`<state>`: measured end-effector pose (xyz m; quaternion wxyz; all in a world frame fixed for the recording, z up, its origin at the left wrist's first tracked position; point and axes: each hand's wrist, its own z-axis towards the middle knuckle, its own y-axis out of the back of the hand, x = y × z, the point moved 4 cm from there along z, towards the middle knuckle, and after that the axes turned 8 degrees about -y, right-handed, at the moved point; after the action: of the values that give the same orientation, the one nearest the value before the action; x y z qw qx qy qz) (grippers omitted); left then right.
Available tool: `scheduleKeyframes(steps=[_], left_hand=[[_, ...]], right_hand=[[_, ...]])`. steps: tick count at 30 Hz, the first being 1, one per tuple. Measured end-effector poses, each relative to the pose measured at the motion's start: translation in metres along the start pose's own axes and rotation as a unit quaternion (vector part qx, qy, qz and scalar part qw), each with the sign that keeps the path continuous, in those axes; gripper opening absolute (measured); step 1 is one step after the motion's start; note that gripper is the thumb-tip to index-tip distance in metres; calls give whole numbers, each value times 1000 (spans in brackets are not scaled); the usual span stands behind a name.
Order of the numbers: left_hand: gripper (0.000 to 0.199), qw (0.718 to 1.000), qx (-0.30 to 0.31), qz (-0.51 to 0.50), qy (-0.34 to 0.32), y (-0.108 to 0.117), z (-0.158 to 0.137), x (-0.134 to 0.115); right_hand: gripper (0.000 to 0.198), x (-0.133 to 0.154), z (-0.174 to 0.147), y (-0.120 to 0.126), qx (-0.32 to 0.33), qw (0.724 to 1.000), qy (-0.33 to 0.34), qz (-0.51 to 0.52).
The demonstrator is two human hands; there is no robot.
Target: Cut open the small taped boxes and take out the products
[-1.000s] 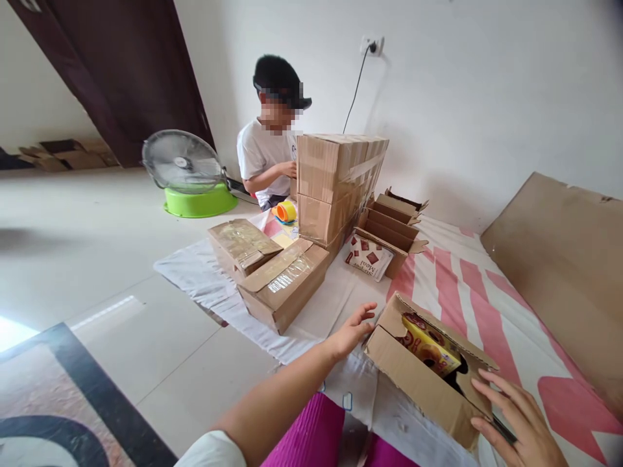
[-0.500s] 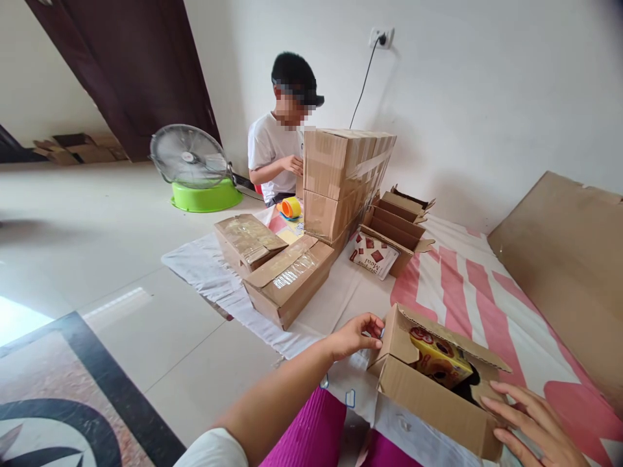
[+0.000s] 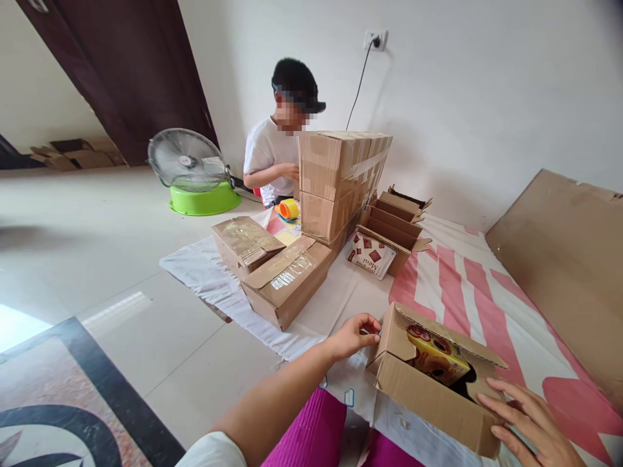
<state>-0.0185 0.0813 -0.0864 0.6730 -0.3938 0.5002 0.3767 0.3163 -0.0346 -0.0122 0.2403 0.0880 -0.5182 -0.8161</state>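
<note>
A cardboard box [image 3: 433, 402] stands at the table's near edge, its top flaps partly raised. Inside lies a yellow printed carton [image 3: 440, 363] beside something dark that I cannot make out. At the box's left end is my left hand [image 3: 357, 334], its bent fingers and thumb closed against the cardboard. My right hand [image 3: 530, 415] rests with spread, stretched fingers on the flap and corner at the right end. The palm side of the right hand is hidden.
Two taped boxes [image 3: 287, 275] sit left of centre, before a taped stack [image 3: 321, 168]. Behind are opened boxes [image 3: 402, 237] with a printed packet [image 3: 370, 255] leaning on them. Across the table sits a person [image 3: 272, 152], near a tape roll [image 3: 288, 209]. A large cardboard sheet [image 3: 559, 259] leans at right.
The view has shifted slightly. Both my hands keep their places on the box. The person's hand across the table has lowered a little behind the stack.
</note>
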Motion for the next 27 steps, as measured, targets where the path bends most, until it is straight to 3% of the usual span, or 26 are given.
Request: scheduleKeyframes(steps=[10, 19, 27], left_hand=[[8, 978, -45, 176, -103, -6, -6, -15], [10, 964, -59, 230, -123, -9, -6, -18], [7, 958, -132, 224, -119, -4, 0, -13]], right_hand=[[34, -1, 0, 0, -1, 1000, 2, 9], [34, -4, -3, 0, 3, 1000, -8, 9], [35, 2, 1, 0, -3, 1000, -18, 14]])
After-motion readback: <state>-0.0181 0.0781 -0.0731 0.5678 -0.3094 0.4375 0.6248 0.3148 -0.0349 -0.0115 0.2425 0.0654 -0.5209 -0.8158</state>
